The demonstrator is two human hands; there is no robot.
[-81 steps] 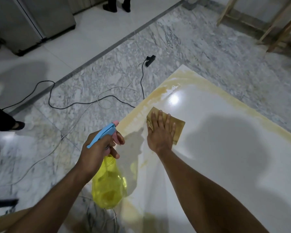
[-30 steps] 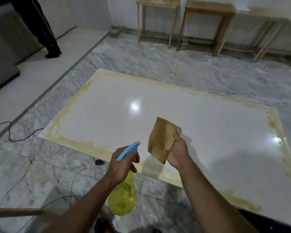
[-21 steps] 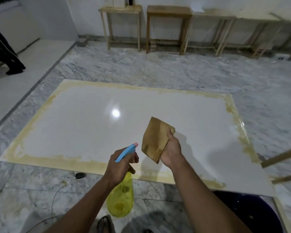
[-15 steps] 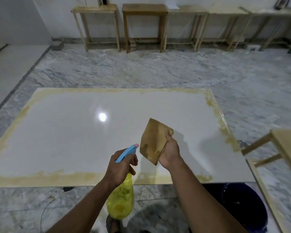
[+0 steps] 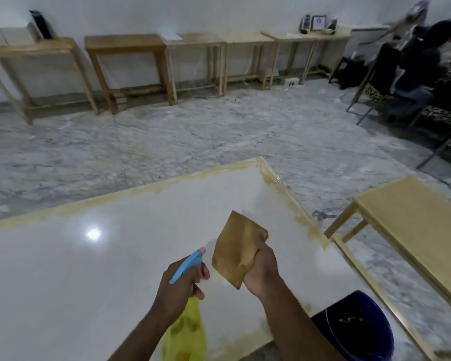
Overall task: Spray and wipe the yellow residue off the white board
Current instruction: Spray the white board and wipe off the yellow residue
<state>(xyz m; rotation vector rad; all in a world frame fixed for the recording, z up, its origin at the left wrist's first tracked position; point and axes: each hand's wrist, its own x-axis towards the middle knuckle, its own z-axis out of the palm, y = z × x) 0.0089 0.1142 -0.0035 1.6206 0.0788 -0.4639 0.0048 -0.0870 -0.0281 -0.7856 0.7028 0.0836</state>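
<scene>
The white board (image 5: 94,277) lies flat on the marble floor, with yellow residue (image 5: 292,204) along its far and right edges. My left hand (image 5: 179,285) grips a yellow spray bottle (image 5: 186,334) with a blue trigger head, held above the board's near part. My right hand (image 5: 261,269) holds a folded brown cloth (image 5: 236,250) lifted off the board, just right of the bottle's nozzle.
A dark blue bucket (image 5: 359,332) stands at the board's near right corner. A low wooden table (image 5: 414,230) sits to the right. Several wooden tables (image 5: 125,48) line the far wall. Seated people and chairs (image 5: 422,74) are at the far right.
The view has swung right along the board, from its left corner to its right corner. My right hand lifted the cloth off the board. Both hands keep their hold.
</scene>
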